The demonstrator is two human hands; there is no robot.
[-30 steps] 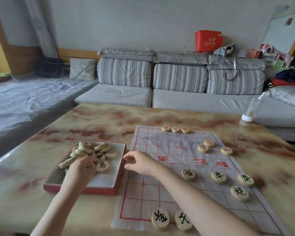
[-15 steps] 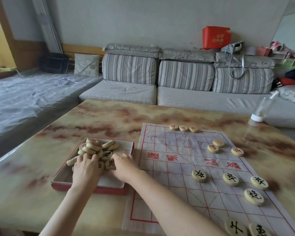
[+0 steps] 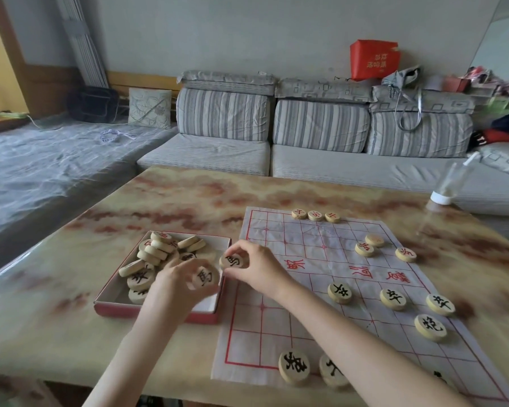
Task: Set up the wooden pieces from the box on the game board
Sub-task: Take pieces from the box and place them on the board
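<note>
- Fingers (image 3: 175, 270) of the left hand (image 3: 177, 284) pinch a black-marked wooden disc (image 3: 205, 278) above the box (image 3: 159, 306).
- Right hand (image 3: 257, 268) fingers clamp a second disc (image 3: 232, 261) at the box's right edge.
- More pieces (image 3: 156, 254) lie heaped in the box.
- Beside it on the desk (image 3: 56, 304) lies the game board (image 3: 321, 259), several discs already on it.

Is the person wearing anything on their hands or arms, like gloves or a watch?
No. The left hand and the right hand are both bare, with no gloves, rings or watch showing. Both forearms are uncovered right down to the bottom edge of the picture, so no sleeve is in view. The fingers look slim, with short plain nails.
</note>
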